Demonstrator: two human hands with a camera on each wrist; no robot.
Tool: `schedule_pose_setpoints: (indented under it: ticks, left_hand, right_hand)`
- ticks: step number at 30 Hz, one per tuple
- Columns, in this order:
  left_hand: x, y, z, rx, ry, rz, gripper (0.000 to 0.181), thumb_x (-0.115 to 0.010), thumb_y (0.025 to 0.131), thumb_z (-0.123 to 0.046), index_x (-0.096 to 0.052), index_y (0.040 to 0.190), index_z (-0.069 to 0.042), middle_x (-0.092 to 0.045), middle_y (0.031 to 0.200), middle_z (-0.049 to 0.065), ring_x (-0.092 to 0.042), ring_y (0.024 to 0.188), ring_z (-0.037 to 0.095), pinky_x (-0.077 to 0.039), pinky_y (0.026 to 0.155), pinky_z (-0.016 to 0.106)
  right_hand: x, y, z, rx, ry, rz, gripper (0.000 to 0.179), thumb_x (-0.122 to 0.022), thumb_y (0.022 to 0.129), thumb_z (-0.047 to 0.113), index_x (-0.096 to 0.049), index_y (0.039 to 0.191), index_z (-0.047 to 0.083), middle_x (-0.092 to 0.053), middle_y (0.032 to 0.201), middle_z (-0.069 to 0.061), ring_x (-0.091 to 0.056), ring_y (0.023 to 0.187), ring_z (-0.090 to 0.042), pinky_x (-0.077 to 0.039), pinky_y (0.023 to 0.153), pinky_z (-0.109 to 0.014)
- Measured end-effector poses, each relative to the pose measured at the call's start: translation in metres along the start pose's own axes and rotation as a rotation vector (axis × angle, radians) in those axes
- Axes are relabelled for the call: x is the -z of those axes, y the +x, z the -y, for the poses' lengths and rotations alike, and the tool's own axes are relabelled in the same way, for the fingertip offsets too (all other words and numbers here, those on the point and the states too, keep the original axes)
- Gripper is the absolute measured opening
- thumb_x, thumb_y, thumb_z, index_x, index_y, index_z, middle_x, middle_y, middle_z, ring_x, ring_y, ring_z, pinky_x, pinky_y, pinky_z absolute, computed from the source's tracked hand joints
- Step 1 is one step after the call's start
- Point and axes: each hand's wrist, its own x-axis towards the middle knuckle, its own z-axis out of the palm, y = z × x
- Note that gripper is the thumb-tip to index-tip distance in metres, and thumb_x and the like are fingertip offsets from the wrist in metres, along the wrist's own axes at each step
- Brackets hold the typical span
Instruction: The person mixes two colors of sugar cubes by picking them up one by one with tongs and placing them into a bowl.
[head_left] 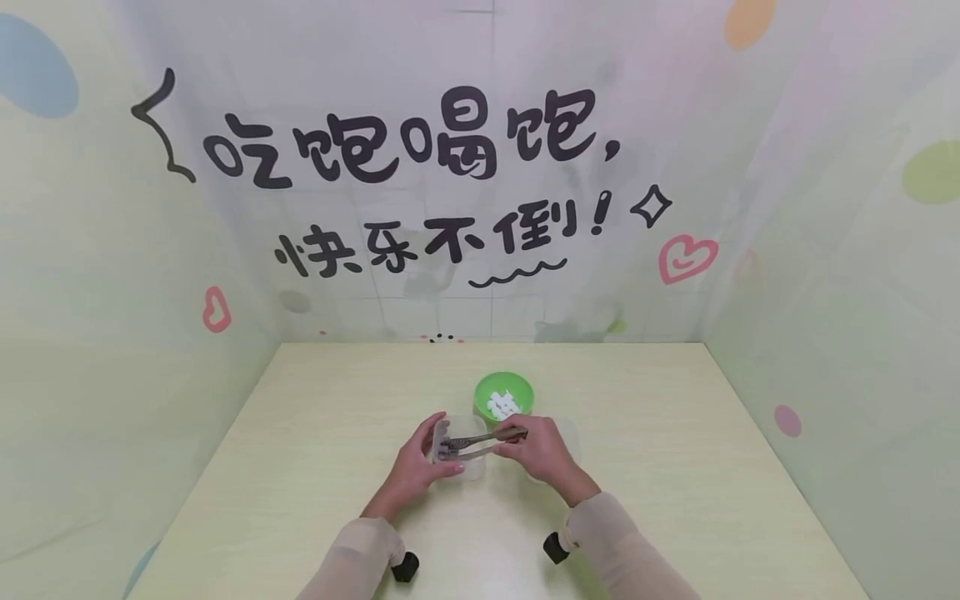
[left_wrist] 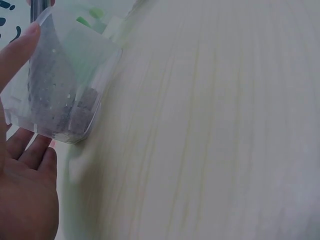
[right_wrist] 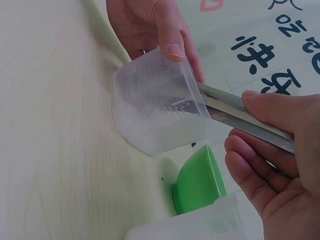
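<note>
Thumb and fingers of my right hand [head_left: 542, 450] pinch slender metal tongs [right_wrist: 228, 102], tips inside a translucent plastic box [right_wrist: 150, 100]; long axis nearly sideways, tips leftward. My left hand [head_left: 414, 462] grips the tilted box, mouth rightward. Beyond: round green bowl [head_left: 504, 380] holding small white pieces [head_left: 504, 406]; second translucent container [right_wrist: 195, 226] near my right hand.

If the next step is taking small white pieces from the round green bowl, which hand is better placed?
Probably the right hand: it grips the silver metal tongs and is nearer the bowl. The left hand is occupied, holding the translucent plastic container that the tongs reach into.
</note>
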Motion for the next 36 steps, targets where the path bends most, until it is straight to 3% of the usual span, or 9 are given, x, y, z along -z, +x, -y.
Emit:
schedule_pose_setpoints:
  ticks: [15,21,36]
  left_hand:
    - [-0.0012,-0.0013,-0.0011,0.013,0.003,-0.001,0.096,-0.089,0.070,-0.023,-0.036,0.149,-0.016,-0.042,0.148,0.015,-0.036,0.137,0.036,-0.027,0.114,0.047]
    - [-0.0007,-0.0006,-0.0011,0.016,0.001,-0.006,0.096,-0.089,0.069,-0.023,-0.036,0.149,-0.017,-0.045,0.145,0.016,-0.038,0.135,0.037,-0.028,0.114,0.047]
    - [0.0005,0.0002,-0.0006,0.019,-0.008,-0.003,0.094,-0.089,0.070,-0.020,-0.037,0.148,-0.020,-0.045,0.145,0.015,-0.038,0.135,0.036,-0.028,0.113,0.047]
  right_hand:
    - [0.0034,-0.0016,-0.0010,0.004,0.007,-0.006,0.021,-0.080,0.081,0.016,-0.073,0.099,0.008,-0.073,0.093,-0.004,-0.068,0.081,-0.013,-0.056,0.066,-0.022]
    - [0.0052,-0.0004,0.0007,0.004,-0.001,-0.048,0.018,-0.080,0.081,0.016,-0.073,0.096,0.010,-0.072,0.086,0.002,-0.066,0.076,-0.010,-0.056,0.063,-0.023]
    - [0.0004,-0.0009,0.0011,0.042,-0.038,-0.097,0.017,-0.082,0.078,0.016,-0.073,0.091,0.008,-0.070,0.079,0.003,-0.061,0.068,-0.007,-0.052,0.056,-0.022]
